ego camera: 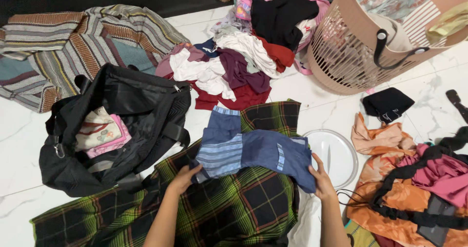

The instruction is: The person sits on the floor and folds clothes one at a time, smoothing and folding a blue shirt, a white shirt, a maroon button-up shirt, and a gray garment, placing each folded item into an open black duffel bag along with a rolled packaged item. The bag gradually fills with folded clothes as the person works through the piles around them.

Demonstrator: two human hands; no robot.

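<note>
Head view: left hand [184,178] and right hand [321,181] each pinch an edge of the blue garment [253,152], which lies flat on the green plaid cloth [234,208]. Judged progress: 2 folded items already sit in the black bag [146,105]; the clothes pile [234,66] and basket [341,57] remain unsorted.

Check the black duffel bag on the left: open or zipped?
Open. The black duffel bag gapes at its top, and folded cloth, patterned cream and pink, shows inside the opening.
</note>
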